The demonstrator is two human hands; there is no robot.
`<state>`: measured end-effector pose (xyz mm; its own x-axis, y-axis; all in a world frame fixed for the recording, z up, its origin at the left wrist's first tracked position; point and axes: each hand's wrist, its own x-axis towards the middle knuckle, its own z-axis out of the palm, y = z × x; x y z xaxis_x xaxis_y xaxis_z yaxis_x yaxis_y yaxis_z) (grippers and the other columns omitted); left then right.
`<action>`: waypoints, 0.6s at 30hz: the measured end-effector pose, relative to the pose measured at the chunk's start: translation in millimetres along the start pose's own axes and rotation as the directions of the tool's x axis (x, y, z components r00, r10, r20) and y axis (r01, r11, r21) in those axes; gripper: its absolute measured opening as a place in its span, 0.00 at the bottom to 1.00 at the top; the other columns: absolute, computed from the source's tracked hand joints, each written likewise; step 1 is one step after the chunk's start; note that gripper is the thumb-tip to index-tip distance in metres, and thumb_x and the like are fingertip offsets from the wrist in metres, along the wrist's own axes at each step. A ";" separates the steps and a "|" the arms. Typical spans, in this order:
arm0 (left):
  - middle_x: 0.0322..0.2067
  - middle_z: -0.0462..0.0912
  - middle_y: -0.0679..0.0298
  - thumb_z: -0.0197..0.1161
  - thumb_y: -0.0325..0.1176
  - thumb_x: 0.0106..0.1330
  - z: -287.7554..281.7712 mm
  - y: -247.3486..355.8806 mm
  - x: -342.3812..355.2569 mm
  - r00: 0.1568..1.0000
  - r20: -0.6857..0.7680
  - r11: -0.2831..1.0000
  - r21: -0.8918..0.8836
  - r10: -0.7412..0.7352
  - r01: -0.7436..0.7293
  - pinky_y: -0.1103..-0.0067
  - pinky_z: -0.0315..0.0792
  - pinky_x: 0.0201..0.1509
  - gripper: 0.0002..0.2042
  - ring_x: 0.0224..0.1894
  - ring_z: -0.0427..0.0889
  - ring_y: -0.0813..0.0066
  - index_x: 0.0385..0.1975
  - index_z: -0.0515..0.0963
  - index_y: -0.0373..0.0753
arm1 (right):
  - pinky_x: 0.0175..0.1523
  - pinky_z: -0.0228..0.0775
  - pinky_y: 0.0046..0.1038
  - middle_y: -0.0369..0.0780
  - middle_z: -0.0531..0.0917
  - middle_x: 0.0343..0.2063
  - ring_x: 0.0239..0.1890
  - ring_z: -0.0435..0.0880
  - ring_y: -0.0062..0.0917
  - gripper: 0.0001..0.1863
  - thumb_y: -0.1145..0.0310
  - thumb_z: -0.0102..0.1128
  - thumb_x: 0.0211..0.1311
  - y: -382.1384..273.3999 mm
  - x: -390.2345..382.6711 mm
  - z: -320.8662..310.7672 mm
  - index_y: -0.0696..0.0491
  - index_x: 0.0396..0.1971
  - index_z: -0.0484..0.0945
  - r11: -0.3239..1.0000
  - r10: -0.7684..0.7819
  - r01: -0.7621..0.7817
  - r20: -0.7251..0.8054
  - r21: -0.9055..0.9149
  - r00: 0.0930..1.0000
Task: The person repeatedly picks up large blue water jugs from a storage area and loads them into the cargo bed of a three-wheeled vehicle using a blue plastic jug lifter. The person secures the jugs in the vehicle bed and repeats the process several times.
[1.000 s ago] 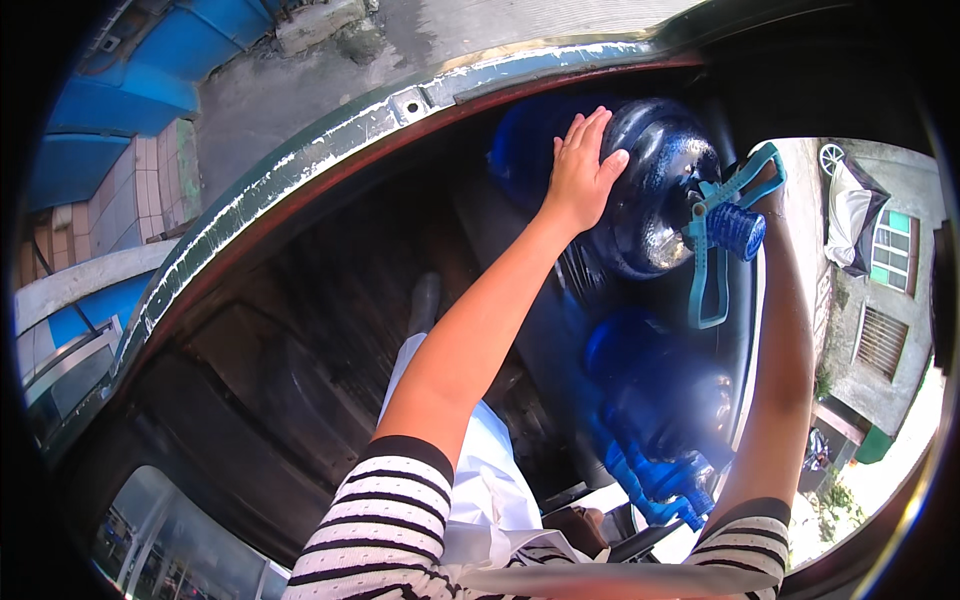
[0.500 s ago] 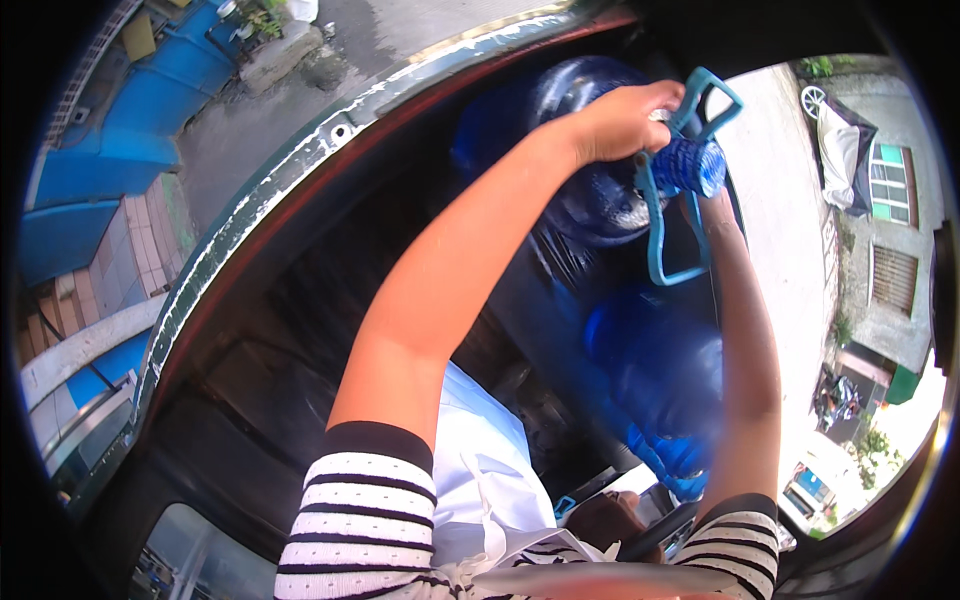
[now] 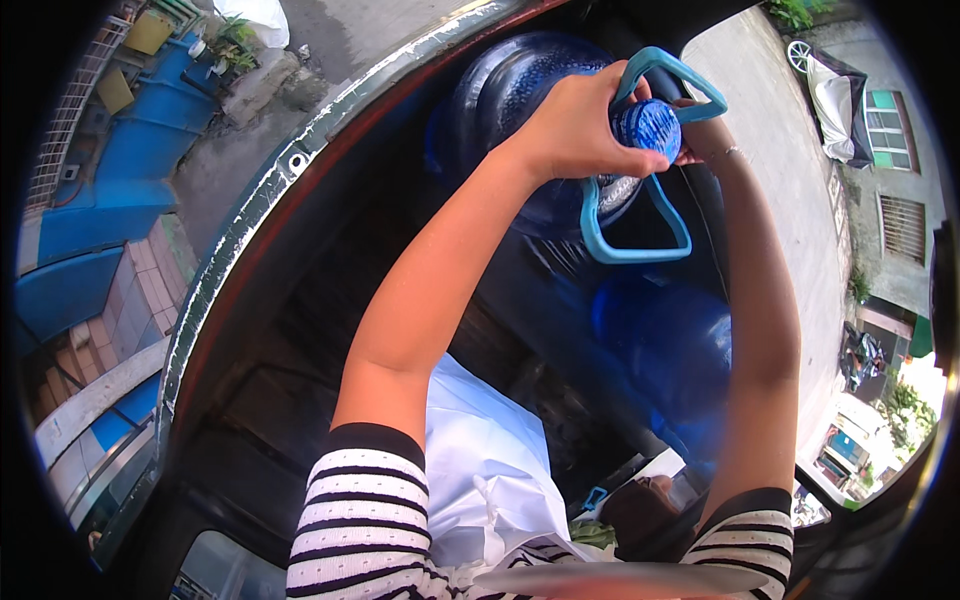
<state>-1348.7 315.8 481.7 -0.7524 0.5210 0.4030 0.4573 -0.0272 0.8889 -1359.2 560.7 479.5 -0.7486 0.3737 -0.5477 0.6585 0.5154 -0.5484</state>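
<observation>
A large clear-blue water jug (image 3: 500, 100) lies in the dark cargo space, its neck end turned toward me. A blue cap with plastic film covers the mouth (image 3: 655, 130). Around the neck sits a light-blue carrying handle (image 3: 640, 252) with two loops. My left hand (image 3: 575, 125) is closed about the neck, its thumb lying below the cap. From the other side my right hand (image 3: 700, 132) grips the jug beside the cap; the upper loop partly covers its fingers. A second blue water jug (image 3: 680, 335) lies nearer, by my right forearm.
The vehicle's worn green metal edge (image 3: 230, 230) curves along the left. White cloth (image 3: 480, 430) hangs at my front. A person's dark-haired head (image 3: 640, 515) shows low, near my right sleeve. Beyond are the street (image 3: 760, 90) and a draped cart (image 3: 835, 105).
My left hand has moved from the handle's top to the neck and cap. My right hand has come up beside the cap. Handle and cap appear farther left and higher, and turned.
</observation>
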 end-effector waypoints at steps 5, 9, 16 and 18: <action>0.35 0.78 0.60 0.83 0.40 0.29 -6.6 12.4 -25.9 0.995 0.007 0.992 -0.086 0.097 -0.096 0.74 0.72 0.50 0.37 0.40 0.79 0.64 0.42 0.70 0.40 | 0.36 0.81 0.26 0.44 0.82 0.34 0.30 0.83 0.23 0.11 0.72 0.54 0.64 -75.7 20.7 25.4 0.54 0.46 0.73 0.817 -0.062 -0.021 0.125 0.576 0.990; 0.34 0.78 0.58 0.80 0.38 0.30 7.2 22.2 -37.7 0.993 -0.003 0.992 -0.052 0.119 -0.119 0.71 0.71 0.48 0.31 0.39 0.79 0.57 0.38 0.74 0.38 | 0.24 0.74 0.19 0.39 0.80 0.29 0.22 0.78 0.18 0.22 0.75 0.56 0.58 -102.9 13.2 26.7 0.55 0.54 0.65 0.978 -0.090 0.014 0.364 0.209 0.927; 0.36 0.79 0.55 0.79 0.41 0.29 27.3 22.0 -42.9 0.995 -0.013 0.994 -0.040 0.100 -0.100 0.68 0.70 0.50 0.33 0.42 0.79 0.55 0.39 0.74 0.37 | 0.19 0.72 0.25 0.38 0.76 0.19 0.16 0.78 0.23 0.26 0.73 0.60 0.51 -141.0 -4.2 23.3 0.61 0.51 0.65 0.903 -0.319 0.202 0.277 0.379 0.906; 0.36 0.79 0.55 0.79 0.41 0.29 30.4 21.3 -39.9 0.997 -0.017 0.996 -0.056 0.075 -0.076 0.68 0.70 0.51 0.33 0.42 0.79 0.55 0.40 0.74 0.37 | 0.19 0.72 0.25 0.39 0.76 0.18 0.15 0.77 0.24 0.25 0.75 0.61 0.49 -152.6 -22.7 29.3 0.63 0.49 0.65 0.918 -0.182 0.314 0.444 -0.245 0.877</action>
<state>-1294.6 320.4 478.0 -0.7239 0.5028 0.4724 0.4858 -0.1147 0.8665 -1440.5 451.0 557.1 -0.7420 -0.1080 -0.6616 0.3506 0.7787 -0.5203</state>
